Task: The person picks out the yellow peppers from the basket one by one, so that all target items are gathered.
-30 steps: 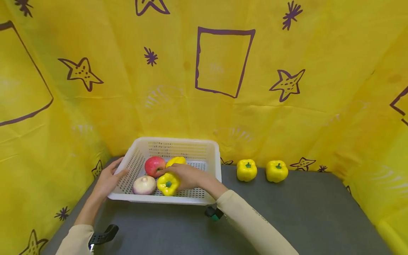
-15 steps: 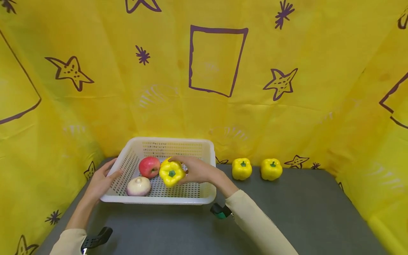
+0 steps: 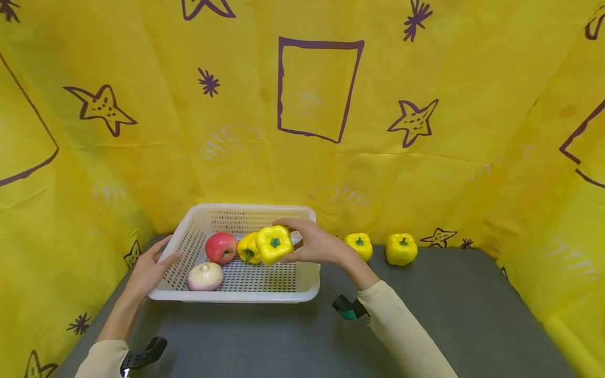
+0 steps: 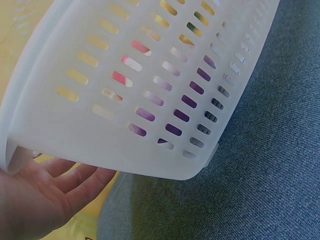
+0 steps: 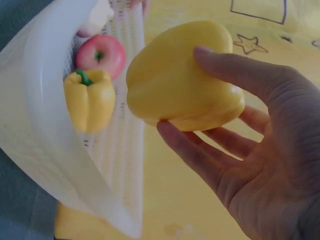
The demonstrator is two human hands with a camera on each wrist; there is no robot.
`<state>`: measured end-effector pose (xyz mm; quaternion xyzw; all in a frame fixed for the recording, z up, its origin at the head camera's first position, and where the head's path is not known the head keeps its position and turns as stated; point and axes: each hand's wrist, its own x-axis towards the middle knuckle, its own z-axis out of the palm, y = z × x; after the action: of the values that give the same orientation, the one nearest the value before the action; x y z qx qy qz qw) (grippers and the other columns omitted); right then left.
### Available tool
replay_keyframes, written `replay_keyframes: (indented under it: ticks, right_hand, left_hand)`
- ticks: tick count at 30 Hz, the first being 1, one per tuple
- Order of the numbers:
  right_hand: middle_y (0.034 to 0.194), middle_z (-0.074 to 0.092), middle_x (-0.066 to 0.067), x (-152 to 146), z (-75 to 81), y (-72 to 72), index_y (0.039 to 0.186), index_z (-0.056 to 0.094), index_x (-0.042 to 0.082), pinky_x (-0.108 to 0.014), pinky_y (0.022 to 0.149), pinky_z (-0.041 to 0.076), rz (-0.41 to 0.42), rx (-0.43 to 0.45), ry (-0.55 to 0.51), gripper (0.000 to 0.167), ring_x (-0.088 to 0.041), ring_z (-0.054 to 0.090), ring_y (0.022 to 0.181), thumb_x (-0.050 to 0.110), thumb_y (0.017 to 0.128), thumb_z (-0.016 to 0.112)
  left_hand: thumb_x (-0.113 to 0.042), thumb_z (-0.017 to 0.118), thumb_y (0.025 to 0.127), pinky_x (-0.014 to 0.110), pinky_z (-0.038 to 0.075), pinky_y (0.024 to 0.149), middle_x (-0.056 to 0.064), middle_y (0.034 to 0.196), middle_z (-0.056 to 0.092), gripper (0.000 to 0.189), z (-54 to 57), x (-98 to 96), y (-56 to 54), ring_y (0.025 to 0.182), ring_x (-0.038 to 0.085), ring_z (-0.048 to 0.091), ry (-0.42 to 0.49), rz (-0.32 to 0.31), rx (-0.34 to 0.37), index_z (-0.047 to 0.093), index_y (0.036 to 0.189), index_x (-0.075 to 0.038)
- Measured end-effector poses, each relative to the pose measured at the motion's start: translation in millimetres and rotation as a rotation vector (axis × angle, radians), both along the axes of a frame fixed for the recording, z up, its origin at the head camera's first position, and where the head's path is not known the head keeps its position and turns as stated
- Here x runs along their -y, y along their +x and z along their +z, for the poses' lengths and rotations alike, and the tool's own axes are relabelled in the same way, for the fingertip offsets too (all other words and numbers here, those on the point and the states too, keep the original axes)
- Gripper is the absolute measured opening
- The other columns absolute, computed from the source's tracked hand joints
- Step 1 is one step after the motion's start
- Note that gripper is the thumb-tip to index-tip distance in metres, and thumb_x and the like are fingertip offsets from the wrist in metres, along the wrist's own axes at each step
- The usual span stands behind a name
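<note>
Now, right hand (image 3: 315, 242): I pinch a glossy, lobed pepper (image 3: 274, 245) above the slotted plastic basket (image 3: 231, 297).
Left hand (image 3: 147, 270): fingers grip the basket's left rim.

The person's left arm (image 3: 120, 317), in a long cream cloth sleeve, enters from the near left and slants towards the far side. The bare left hand (image 3: 150, 270) holds with its thumb spread from the slightly bent fingers (image 4: 90, 184), which lie side by side. From the near right, the right arm (image 3: 378, 299), likewise sleeved, reaches far and left; the bare right hand (image 3: 313, 241) is raised, thumb and fingers curved towards each other, gripping.
</note>
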<state>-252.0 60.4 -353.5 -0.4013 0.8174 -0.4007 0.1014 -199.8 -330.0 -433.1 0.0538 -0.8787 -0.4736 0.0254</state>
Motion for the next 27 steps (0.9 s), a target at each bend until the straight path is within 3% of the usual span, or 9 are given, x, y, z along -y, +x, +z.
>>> replay_keyframes:
  ticks: [4, 11, 21, 27]
  right_hand:
    - [0.138, 0.05, -0.006, -12.5, 3.5, -1.1, 0.146, 0.044, 0.01, -0.038, 0.089, 0.054, -0.017, 0.032, -0.033, 0.08, -0.025, 0.047, 0.122, 0.011, 0.077, 0.084]
    - [0.138, 0.049, -0.002, -35.7, 6.7, -1.6, 0.147, 0.042, 0.01, -0.037, 0.093, 0.051, -0.078, 0.014, -0.038, 0.083, -0.021, 0.047, 0.122, 0.014, 0.076, 0.085]
    - [0.144, 0.048, -0.013, -69.4, 3.5, -2.9, 0.145, 0.044, 0.006, -0.043, 0.092, 0.052, -0.109, 0.0, -0.083, 0.08, -0.031, 0.05, 0.125, 0.005, 0.075, 0.084]
    - [0.141, 0.05, -0.013, -86.0, -2.8, -3.8, 0.143, 0.046, 0.002, -0.048, 0.093, 0.051, -0.134, -0.063, -0.072, 0.079, -0.033, 0.052, 0.123, 0.012, 0.076, 0.085]
  left_hand:
    - [-0.035, 0.054, 0.101, 0.033, 0.055, 0.064, 0.037, 0.132, 0.05, 0.071, -1.3, 1.0, -0.2, 0.087, 0.027, 0.068, -0.002, -0.001, -0.01, 0.02, 0.155, -0.004]
    - [-0.036, 0.053, 0.101, 0.034, 0.055, 0.064, 0.037, 0.131, 0.051, 0.071, -2.7, 2.2, 0.1, 0.087, 0.027, 0.068, 0.007, 0.003, -0.004, 0.02, 0.156, -0.005]
    - [-0.035, 0.054, 0.101, 0.035, 0.056, 0.065, 0.036, 0.13, 0.053, 0.071, -2.0, 1.2, 0.8, 0.087, 0.027, 0.069, 0.024, 0.0, -0.009, 0.02, 0.156, -0.005]
    - [-0.035, 0.054, 0.101, 0.034, 0.056, 0.065, 0.036, 0.13, 0.053, 0.07, -1.0, 0.9, 1.0, 0.087, 0.026, 0.069, 0.018, 0.012, -0.003, 0.022, 0.156, -0.006]
